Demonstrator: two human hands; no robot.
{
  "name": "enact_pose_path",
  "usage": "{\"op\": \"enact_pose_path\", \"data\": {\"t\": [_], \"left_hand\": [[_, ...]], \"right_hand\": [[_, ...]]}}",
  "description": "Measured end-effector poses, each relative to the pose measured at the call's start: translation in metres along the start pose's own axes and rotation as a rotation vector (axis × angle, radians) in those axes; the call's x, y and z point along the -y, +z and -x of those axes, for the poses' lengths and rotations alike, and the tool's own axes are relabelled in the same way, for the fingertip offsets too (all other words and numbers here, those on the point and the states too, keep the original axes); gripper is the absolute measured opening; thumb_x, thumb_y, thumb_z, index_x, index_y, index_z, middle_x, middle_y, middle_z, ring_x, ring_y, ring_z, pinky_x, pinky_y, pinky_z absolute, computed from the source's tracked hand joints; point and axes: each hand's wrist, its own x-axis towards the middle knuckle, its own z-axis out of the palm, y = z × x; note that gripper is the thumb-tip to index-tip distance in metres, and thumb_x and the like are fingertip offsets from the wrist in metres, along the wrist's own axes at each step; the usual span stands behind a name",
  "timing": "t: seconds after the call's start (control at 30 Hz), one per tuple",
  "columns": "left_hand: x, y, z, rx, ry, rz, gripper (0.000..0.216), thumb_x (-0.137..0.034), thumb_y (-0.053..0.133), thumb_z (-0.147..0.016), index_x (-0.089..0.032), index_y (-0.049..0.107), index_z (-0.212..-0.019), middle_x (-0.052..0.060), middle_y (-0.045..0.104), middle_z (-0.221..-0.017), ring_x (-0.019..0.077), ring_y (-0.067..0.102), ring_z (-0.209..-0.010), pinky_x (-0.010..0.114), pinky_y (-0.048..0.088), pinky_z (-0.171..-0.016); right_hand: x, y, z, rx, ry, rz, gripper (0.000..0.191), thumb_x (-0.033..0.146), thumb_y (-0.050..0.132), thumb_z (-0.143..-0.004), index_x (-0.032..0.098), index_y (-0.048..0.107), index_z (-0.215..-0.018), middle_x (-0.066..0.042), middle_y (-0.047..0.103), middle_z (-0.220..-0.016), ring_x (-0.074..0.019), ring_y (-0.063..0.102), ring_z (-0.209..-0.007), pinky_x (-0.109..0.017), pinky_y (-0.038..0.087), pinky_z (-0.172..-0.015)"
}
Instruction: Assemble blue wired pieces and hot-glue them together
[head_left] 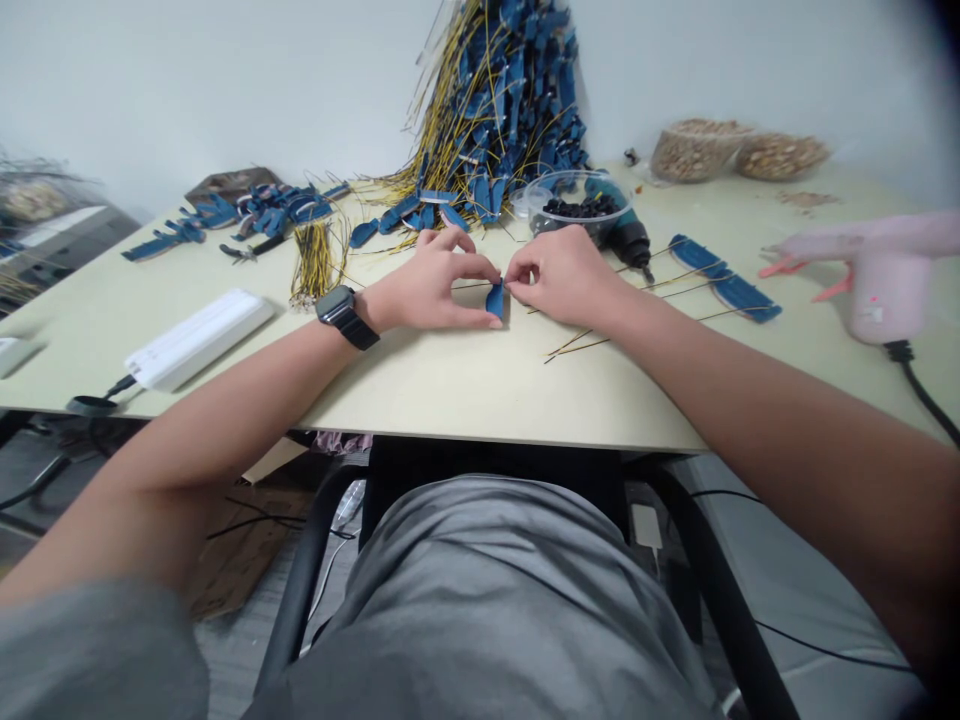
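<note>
My left hand (431, 285), with a dark watch (347, 316) on the wrist, grips a small blue curved piece (495, 299) between thumb and fingers, just above the table. At the top of that piece, my right hand (562, 275) pinches with thumb and forefinger; whatever is in the pinch is too small to make out. To the right, two blue pieces with thin wires (724, 278) lie end to end, their wires reaching toward my right forearm. A bundle of yellow and black wires (313, 262) lies beside my left wrist.
Behind my hands rises a tall heap of wired blue pieces (517, 100). A clear bowl of black parts (577, 205) and a power drill (626, 225) stand nearby. On the right is a pink glue gun (889, 270); on the left, a white power strip (199, 338) and pliers (251, 248).
</note>
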Motion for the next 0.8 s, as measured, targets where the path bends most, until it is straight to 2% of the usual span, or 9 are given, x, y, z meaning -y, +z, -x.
{"op": "enact_pose_path", "data": {"t": [0.1, 0.33, 0.53, 0.67, 0.8], "left_hand": [[0.002, 0.0, -0.001, 0.008, 0.008, -0.005, 0.097, -0.117, 0.09, -0.082, -0.032, 0.099, -0.128, 0.016, 0.094, -0.126, 0.0502, 0.066, -0.142, 0.073, 0.041, -0.132], [0.004, 0.001, -0.003, 0.014, 0.019, -0.011, 0.091, -0.116, 0.09, -0.082, -0.031, 0.094, -0.114, 0.014, 0.09, -0.118, 0.0493, 0.072, -0.135, 0.073, 0.042, -0.13], [0.0, -0.001, -0.005, 0.015, 0.027, -0.007, 0.092, -0.119, 0.088, -0.081, -0.032, 0.094, -0.11, 0.009, 0.089, -0.108, 0.0474, 0.073, -0.131, 0.072, 0.039, -0.13], [0.001, -0.001, -0.006, 0.013, 0.04, -0.005, 0.091, -0.119, 0.088, -0.081, -0.032, 0.093, -0.108, 0.009, 0.091, -0.108, 0.0466, 0.075, -0.13, 0.071, 0.04, -0.13], [0.002, -0.001, -0.007, 0.017, 0.045, 0.0, 0.089, -0.117, 0.089, -0.083, -0.031, 0.092, -0.106, 0.01, 0.09, -0.109, 0.0476, 0.077, -0.131, 0.074, 0.039, -0.133]], "right_hand": [[0.002, 0.0, 0.0, -0.004, 0.014, -0.014, 0.02, 0.027, 0.083, -0.108, 0.026, 0.103, -0.113, -0.012, 0.095, -0.108, -0.0342, 0.083, -0.103, -0.05, 0.061, -0.101], [0.013, -0.002, 0.0, -0.001, 0.059, -0.056, 0.022, 0.011, 0.079, -0.101, 0.02, 0.098, -0.106, -0.01, 0.089, -0.099, -0.0297, 0.08, -0.094, -0.047, 0.059, -0.093], [0.011, 0.001, -0.002, 0.001, 0.068, -0.05, 0.009, 0.021, 0.086, -0.103, 0.024, 0.095, -0.102, -0.01, 0.088, -0.096, -0.032, 0.08, -0.092, -0.047, 0.059, -0.09], [0.008, 0.004, -0.002, -0.01, 0.052, -0.046, 0.015, 0.031, 0.083, -0.107, 0.026, 0.097, -0.103, -0.011, 0.088, -0.093, -0.0342, 0.081, -0.096, -0.048, 0.06, -0.087], [0.008, 0.006, -0.002, -0.016, 0.055, -0.042, 0.015, 0.028, 0.083, -0.106, 0.025, 0.097, -0.103, -0.012, 0.09, -0.097, -0.0342, 0.082, -0.096, -0.049, 0.06, -0.091]]}}
